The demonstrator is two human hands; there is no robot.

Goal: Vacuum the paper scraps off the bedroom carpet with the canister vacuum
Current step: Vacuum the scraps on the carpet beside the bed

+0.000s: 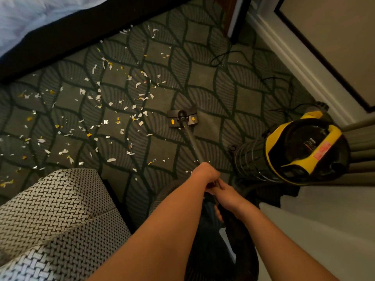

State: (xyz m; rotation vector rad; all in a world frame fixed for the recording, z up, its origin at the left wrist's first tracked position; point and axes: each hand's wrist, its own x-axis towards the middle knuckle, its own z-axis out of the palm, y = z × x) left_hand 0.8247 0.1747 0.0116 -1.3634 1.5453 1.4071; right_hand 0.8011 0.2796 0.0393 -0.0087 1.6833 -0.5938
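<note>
**Both hands on the wand, floor head at the edge of the scraps**

I see my left hand (205, 173) curled round the vacuum wand (192, 141), knuckles up. My right hand (226, 196) sits just behind it, fingers wrapped round the same tube lower down. The wand slants away from both hands to the floor head (182, 117), which rests flat on the carpet (205, 86), a grey-green pile with a dark leaf pattern.

The paper scraps (97, 110), white, silver and yellow, begin just left of the floor head. They spread across the carpet as far as the dark bed base (60, 41), which carries pale bedding (30, 15).

The yellow and black canister vacuum (300, 149) stands on the carpet to the right of the wand, near the pale skirting board (294, 55). A black power cord (223, 55) trails over the carpet beyond it.

A chair with woven black-and-white upholstery (50, 216) fills my lower left.
</note>
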